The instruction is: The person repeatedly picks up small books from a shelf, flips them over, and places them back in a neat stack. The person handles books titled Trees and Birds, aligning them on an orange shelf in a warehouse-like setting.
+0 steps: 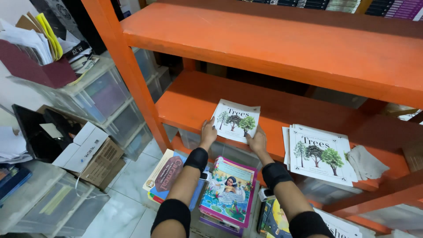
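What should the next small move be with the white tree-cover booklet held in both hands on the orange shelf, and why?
Probably slide the white tree-cover booklet right onto the matching booklet stack: the left hand and right hand grip its near corners, and the stack sits further right on the orange wooden shelf.

Bookshop stockroom or storage corner: orange wooden shelving point(264, 48) is stocked with duplicate stacks of tree-cover books point(318, 153), more book piles point(228, 190) are kept below on the tiled floor point(128, 185), and clear plastic drawers point(105, 94), cardboard box point(94, 156) and paper files point(35, 44) are crowded alongside.
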